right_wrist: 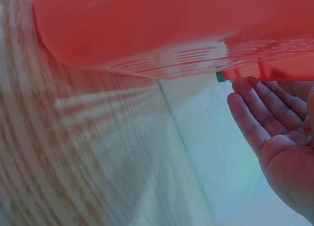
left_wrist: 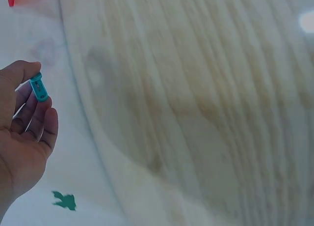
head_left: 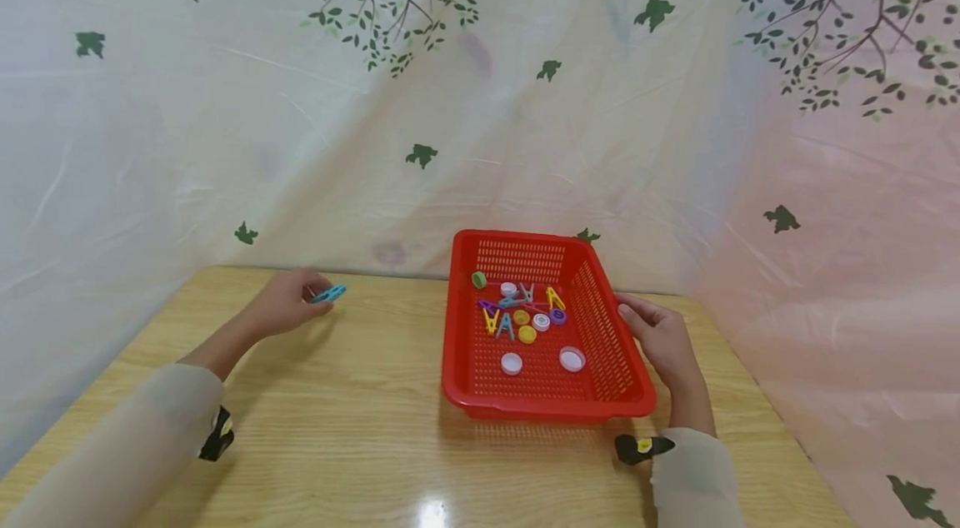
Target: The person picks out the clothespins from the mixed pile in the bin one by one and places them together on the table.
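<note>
My left hand pinches a teal clothespin above the far left part of the table. In the left wrist view, the clothespin sits between thumb and fingertips. On the right, a red plastic basket appears slightly tilted. My right hand grips its right rim, the thumb on top and the fingers under the edge. Inside the basket lie several clothespins, among them a yellow one and a blue one, with several bottle caps such as a white cap.
The wooden table ends at a hanging cloth printed with leaves and branches. Another stretch of cloth borders the right side. Dark bands show at both sleeves.
</note>
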Demonstrator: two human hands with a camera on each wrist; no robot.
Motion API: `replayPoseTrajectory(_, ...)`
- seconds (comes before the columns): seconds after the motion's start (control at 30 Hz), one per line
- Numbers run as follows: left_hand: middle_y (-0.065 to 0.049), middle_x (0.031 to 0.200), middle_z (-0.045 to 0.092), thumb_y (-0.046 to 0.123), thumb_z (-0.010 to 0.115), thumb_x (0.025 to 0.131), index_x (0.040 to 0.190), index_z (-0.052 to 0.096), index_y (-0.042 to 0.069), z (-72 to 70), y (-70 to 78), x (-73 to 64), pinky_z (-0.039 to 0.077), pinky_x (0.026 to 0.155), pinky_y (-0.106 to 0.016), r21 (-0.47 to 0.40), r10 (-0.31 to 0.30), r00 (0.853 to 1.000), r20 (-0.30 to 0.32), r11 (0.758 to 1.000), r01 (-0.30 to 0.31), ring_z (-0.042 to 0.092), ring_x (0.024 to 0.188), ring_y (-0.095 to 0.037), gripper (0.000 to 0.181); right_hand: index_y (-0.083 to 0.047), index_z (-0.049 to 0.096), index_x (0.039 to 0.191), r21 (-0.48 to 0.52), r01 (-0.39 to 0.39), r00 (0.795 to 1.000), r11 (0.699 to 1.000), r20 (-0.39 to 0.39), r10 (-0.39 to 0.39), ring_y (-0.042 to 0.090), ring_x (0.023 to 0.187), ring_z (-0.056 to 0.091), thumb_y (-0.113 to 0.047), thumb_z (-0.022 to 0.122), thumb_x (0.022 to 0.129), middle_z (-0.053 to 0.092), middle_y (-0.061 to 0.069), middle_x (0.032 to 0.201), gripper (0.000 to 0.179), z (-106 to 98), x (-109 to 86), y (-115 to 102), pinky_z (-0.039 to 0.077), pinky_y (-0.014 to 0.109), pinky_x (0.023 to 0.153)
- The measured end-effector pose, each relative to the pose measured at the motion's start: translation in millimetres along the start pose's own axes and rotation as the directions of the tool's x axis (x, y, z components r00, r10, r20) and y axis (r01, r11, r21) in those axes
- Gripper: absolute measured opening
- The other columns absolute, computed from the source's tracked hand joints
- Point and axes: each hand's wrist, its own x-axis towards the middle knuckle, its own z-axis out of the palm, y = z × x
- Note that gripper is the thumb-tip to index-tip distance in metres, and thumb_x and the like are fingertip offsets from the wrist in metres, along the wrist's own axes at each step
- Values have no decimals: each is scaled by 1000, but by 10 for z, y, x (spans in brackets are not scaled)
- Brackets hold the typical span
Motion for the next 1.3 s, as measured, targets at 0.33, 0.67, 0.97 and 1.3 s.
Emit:
replayPoseTrajectory(0.33,-16,98,74,17,75,92,112,72,-7,-170,-367,-297,57,76,-48,64,-105,994,-11,992,106,69,84,-30,31,-15,57,147,-1,3,1000,1000,0,-3,31,129,57,-48,56,103,61,13,142,55,-1,-9,-13,51,39,102)
replayPoseTrajectory(0.67,-25,102,72,18,73,93,114,68,-14,-267,-657,-515,56,80,-54,101,-193,981,-20,976,194,69,89,-39,38,-14,57,147,-6,12,1000,1000,-2,-12,31,129,57,-47,55,104,61,13,142,54,4,-8,-9,52,34,99)
replayPoseTrajectory(0.97,-29,102,71,19,70,95,114,65,-16,-333,-748,-624,54,80,-57,120,-240,970,-45,962,243,67,93,-45,40,-14,57,147,-2,13,1000,1000,-4,-13,30,128,58,-47,55,104,61,13,141,54,10,-13,-21,52,29,96)
replayPoseTrajectory(1.3,-31,103,70,26,70,95,116,64,-18,-356,-802,-668,52,83,-59,145,-283,958,-46,947,287,64,98,-51,49,-14,58,146,5,11,1000,1000,-2,-11,30,128,58,-46,56,104,61,13,141,54,7,5,-13,52,37,101)
